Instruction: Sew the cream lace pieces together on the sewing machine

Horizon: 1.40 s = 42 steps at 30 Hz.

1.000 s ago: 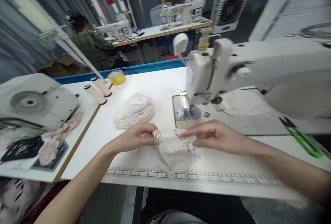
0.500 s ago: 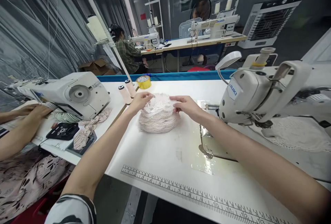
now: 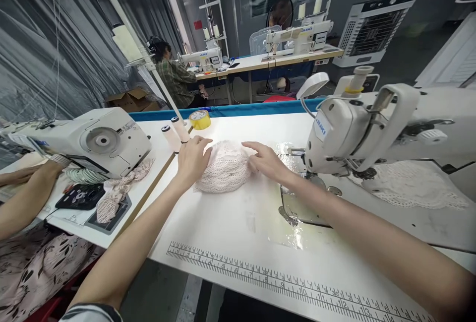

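A pile of pale pink lace pieces (image 3: 225, 175) lies on the white sewing table, its layers stacked in wavy rows. At the pile's left side is my left hand (image 3: 194, 157), thumb and fingers apart, the thumb near the lace edge. My right hand (image 3: 267, 162) is at the opposite side, index finger stretched out over the upper right edge and the other fingers bent lower down beside the lace. Neither hand grips the lace visibly. Right of my right hand stands a white sewing machine (image 3: 334, 133), with a piece of white lace (image 3: 416, 185) under its arm.
Two pink thread cones (image 3: 171, 138) and a yellow tape roll (image 3: 200, 119) stand behind the pile. A printed ruler (image 3: 275, 282) runs along the front edge. To the left, a co-worker's arm (image 3: 33, 193) reaches to another sewing machine (image 3: 104, 138), near a black phone (image 3: 80, 196).
Both hands have let go of the top lace and spread to the pile's sides. The top layer now lies down, rounded over the pile. The camera view has shifted slightly.
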Motion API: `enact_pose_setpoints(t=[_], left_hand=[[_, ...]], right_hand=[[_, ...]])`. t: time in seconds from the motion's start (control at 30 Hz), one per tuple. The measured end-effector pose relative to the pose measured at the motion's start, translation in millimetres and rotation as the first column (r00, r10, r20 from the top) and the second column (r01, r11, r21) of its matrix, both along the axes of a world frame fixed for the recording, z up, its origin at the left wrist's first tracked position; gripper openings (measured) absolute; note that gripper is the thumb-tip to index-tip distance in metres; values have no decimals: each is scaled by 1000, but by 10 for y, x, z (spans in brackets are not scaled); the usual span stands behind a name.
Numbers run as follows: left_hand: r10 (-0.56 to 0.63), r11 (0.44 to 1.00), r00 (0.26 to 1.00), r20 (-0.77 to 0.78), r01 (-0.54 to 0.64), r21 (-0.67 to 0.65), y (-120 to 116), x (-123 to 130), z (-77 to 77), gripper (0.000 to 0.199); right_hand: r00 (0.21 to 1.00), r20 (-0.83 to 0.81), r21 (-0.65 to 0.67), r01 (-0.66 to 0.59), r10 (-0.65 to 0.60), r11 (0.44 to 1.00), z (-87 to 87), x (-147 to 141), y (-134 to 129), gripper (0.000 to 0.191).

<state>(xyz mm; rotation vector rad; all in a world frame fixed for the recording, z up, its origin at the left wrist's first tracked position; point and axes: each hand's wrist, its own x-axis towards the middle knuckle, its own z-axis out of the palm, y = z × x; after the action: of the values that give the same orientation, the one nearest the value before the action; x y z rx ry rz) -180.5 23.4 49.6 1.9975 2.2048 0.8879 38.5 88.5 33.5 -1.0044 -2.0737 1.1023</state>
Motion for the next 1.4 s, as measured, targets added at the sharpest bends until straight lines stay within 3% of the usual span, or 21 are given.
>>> enact_pose_setpoints(t=[0.13, 0.2, 0.3, 0.5, 0.57, 0.63, 0.7, 0.8, 0.87, 0.9, 0.93, 1.0, 1.1, 1.2, 1.3, 1.4], left_hand=[[-269, 961, 963, -11, 267, -73, -38, 245, 49, 42], [-328, 936, 945, 2, 325, -133, -29, 309, 84, 47], [-302, 935, 953, 40, 304, -184, 41, 322, 151, 54], [-252, 897, 964, 86, 266, -353, 295, 254, 248, 67], [-200, 894, 978, 62, 208, -396, 368, 225, 252, 72], [-247, 860, 968, 34, 235, -453, 412, 193, 233, 69], [-338, 845, 941, -29, 290, -450, 410, 177, 185, 61], [-386, 904, 894, -228, 316, -289, 316, 235, 78, 47], [-342, 934, 854, -393, 355, -41, 203, 350, 7, 40], [-284, 920, 851, -442, 372, 125, 136, 429, -23, 35], [-267, 877, 841, -471, 415, 243, 64, 519, -47, 31], [-303, 790, 803, -514, 513, 335, -85, 715, -81, 30], [-385, 731, 754, -532, 602, 323, -290, 1005, -128, 39], [-458, 771, 772, -441, 592, 235, -432, 1266, -202, 27], [-576, 805, 775, -260, 592, -18, -488, 1514, -279, 19], [-574, 810, 816, -74, 552, -199, -482, 1726, -314, 26]], right_hand=[[996, 81, 193, -56, 41, 980, -3, 240, -268, 62], [978, 198, 298, -125, 67, 946, -22, 418, -427, 65], [950, 310, 422, -177, 41, 889, -59, 731, -672, 64], [945, 324, 455, -189, 35, 870, -124, 1457, -1039, 55], [953, 301, 482, -116, -40, 868, -145, 1732, -1047, 49], [943, 283, 515, 6, -177, 857, -148, 2030, -988, 40], [875, 318, 551, 142, -365, 822, -129, 2315, -896, 30], [732, 432, 573, 229, -527, 787, -92, 2585, -766, 18], [705, 457, 560, 246, -542, 791, -89, 2611, -703, 15], [702, 462, 553, 251, -542, 795, -93, 2584, -675, 16], [697, 467, 546, 257, -544, 797, -100, 2542, -646, 18], [682, 473, 531, 285, -558, 798, -109, 2445, -583, 20], [678, 483, 475, 328, -554, 816, -82, 2358, -502, 15], [723, 498, 392, 304, -479, 868, -11, 2310, -534, 12], [804, 519, 270, 168, -290, 948, 65, 2145, -743, 17], [866, 495, 136, -5, -64, 991, 124, 1842, -1044, 16]])
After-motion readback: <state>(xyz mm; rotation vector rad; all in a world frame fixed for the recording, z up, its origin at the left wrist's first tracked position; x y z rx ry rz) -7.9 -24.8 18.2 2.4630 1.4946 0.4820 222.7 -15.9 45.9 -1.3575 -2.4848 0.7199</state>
